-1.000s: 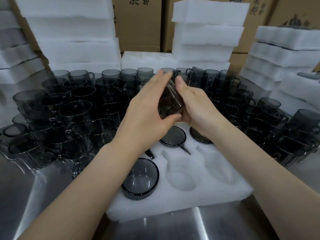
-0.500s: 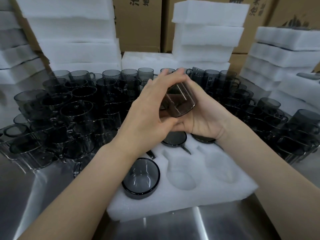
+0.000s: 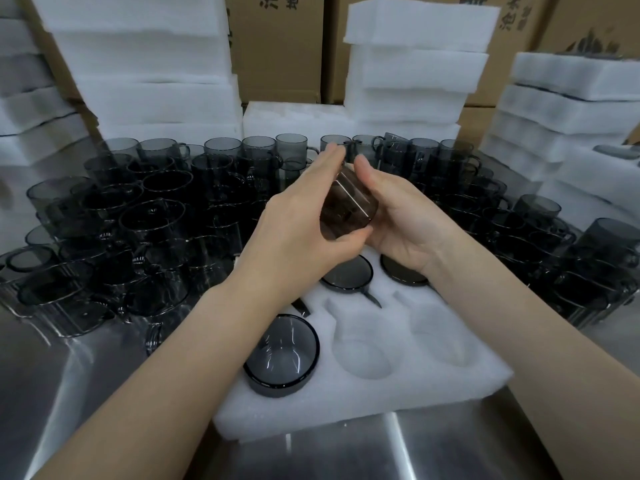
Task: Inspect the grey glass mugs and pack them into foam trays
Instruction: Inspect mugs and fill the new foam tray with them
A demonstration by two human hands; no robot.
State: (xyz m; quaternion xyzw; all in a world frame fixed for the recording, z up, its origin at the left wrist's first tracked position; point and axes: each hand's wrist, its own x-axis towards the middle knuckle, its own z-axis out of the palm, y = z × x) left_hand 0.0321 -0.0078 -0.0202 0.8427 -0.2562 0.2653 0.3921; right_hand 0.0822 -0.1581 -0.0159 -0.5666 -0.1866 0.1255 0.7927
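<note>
Head view looks down on a grey glass mug (image 3: 348, 211) held in the air between both hands, above the far edge of a white foam tray (image 3: 381, 389) and tilted on its side. The left hand (image 3: 298, 230) wraps it from the left, fingers reaching over the far side and thumb pressed against the near lower edge; the right hand (image 3: 405, 223) cups it from the right, palm turned up, fingers curled behind the glass. The tray lies on a steel table (image 3: 450, 452) just in front of the person. Three of its pockets hold mugs: one at the front left (image 3: 282, 355), one in the back row's middle (image 3: 348, 273) with its handle lying in a slot, and one at the back right (image 3: 403, 273), partly hidden by the right wrist. Two front pockets (image 3: 367, 355) stand bare. Loose grey mugs crowd the table on both sides — a dense cluster to the left (image 3: 138, 220) and another to the right (image 3: 519, 233). Behind them rise stacks of white foam (image 3: 415, 64), with cardboard boxes (image 3: 277, 46) at the back.
</note>
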